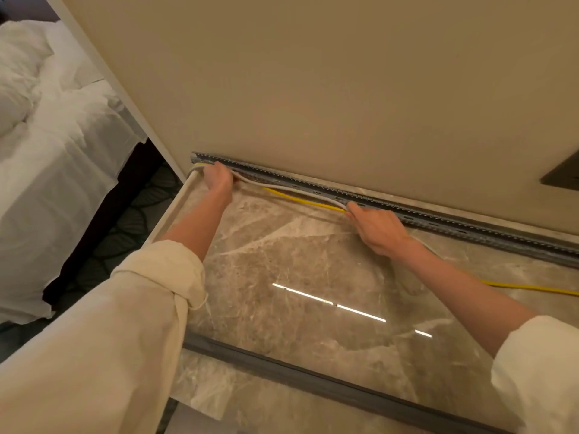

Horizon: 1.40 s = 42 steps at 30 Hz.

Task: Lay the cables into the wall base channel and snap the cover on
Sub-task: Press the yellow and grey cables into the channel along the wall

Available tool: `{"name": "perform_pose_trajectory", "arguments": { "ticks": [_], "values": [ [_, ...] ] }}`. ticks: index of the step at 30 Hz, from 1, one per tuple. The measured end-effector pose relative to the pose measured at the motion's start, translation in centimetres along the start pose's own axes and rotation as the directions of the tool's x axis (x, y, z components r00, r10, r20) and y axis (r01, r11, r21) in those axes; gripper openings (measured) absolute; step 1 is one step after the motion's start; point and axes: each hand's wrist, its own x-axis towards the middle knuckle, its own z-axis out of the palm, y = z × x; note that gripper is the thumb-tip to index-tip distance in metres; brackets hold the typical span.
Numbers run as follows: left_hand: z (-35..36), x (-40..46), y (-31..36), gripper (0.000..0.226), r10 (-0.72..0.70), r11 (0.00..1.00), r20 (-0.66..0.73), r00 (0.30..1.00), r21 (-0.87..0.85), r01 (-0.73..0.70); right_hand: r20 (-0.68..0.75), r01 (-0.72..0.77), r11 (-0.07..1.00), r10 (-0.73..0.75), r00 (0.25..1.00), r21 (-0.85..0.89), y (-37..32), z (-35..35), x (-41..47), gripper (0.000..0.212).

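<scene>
**Cables going into the wall channel**

Both hands sit at the metal channel along the wall's foot. The left hand presses the white cable in; the right hand pinches the yellow cable beside it. A grey cover lies on the marble floor.

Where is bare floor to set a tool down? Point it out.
Bare marble floor lies between the forearms, from the channel back to the dark cover strip. Crowded: along the channel, where both hands and the cables sit.
</scene>
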Motion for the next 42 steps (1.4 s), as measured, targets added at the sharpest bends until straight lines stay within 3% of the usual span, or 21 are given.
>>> {"name": "perform_pose_trajectory", "arguments": {
  "ticks": [3,7,10,12,14,16,17,19,21,22,24,26,31,36,42],
  "values": [
    [0.3,-0.5,-1.3,0.032,0.065,0.979,0.068,0.996,0.191,-0.077,0.091,-0.01,0.999,0.015,0.996,-0.053,0.6,0.4,0.1,0.024],
    [0.9,-4.7,-3.1,0.043,0.173,0.855,0.172,0.97,0.462,-0.235,0.131,-0.073,0.994,0.084,0.988,-0.085,0.6,0.9,-1.3,0.014],
    [2.9,-9.5,-5.2,0.032,0.193,0.883,0.118,0.974,0.412,-0.225,0.099,-0.174,0.983,0.179,0.979,-0.05,1.7,0.8,-5.1,0.019],
    [4.4,-13.6,-6.5,0.045,0.222,0.896,0.045,0.974,0.384,-0.222,0.074,-0.272,0.962,0.274,0.959,-0.037,3.3,0.7,-8.7,0.022],
    [6.3,-17.5,-7.7,0.042,0.38,0.857,0.146,0.913,0.314,-0.407,0.033,-0.351,0.935,0.353,0.935,-0.048,5.1,0.4,-12.5,0.016],
    [8.1,-20.6,-8.0,0.032,0.538,0.765,0.337,0.773,0.191,-0.615,0.0,-0.385,0.922,0.386,0.923,-0.039,6.4,0.0,-15.2,0.016],
    [9.1,-22.1,-8.0,0.028,0.596,0.704,0.447,0.667,0.107,-0.702,-0.002,-0.397,0.917,0.397,0.918,-0.037,7.1,-0.3,-16.5,0.021],
    [11.0,-24.6,-8.0,0.022,0.667,0.516,0.649,0.367,-0.046,-0.856,0.014,-0.414,0.908,0.416,0.909,-0.059,8.6,-0.8,-18.9,0.029],
    [12.8,-26.4,-8.2,0.024,0.612,0.285,0.787,0.076,-0.13,-0.95,0.044,-0.413,0.905,0.419,0.907,-0.103,10.1,-1.1,-21.0,0.035],
    [13.8,-27.2,-8.5,0.031,0.546,0.185,0.837,-0.025,-0.15,-0.971,0.052,-0.411,0.904,0.419,0.906,-0.119,11.0,-1.2,-22.1,0.037],
    [15.2,-27.9,-9.0,0.046,0.415,0.023,0.902,-0.123,-0.146,-0.989,0.048,-0.403,0.903,0.414,0.909,-0.145,12.3,-1.2,-23.7,0.038],
    [16.4,-28.5,-9.5,0.048,0.352,-0.047,0.929,-0.113,-0.103,-0.994,0.037,-0.399,0.892,0.416,0.909,-0.214,13.7,-1.3,-25.2,0.039],
    [17.5,-29.1,-10.0,0.022,0.362,-0.058,0.931,-0.047,-0.028,-0.998,0.066,-0.404,0.863,0.442,0.895,-0.304,16.6,-1.8,-28.2,0.039],
    [18.1,-29.8,-9.6,0.018,0.353,-0.162,0.935,-0.006,0.055,-0.985,0.206,-0.508,0.846,0.533,0.821,-0.165,20.8,-3.6,-29.3,0.035],
    [19.6,-30.2,-4.9,0.025,0.419,-0.18,0.908,-0.005,0.078,-0.981,-0.028,-0.529,0.813,0.539,0.842,-0.244,24.3,-5.8,-27.0,0.028]
  ]
}}
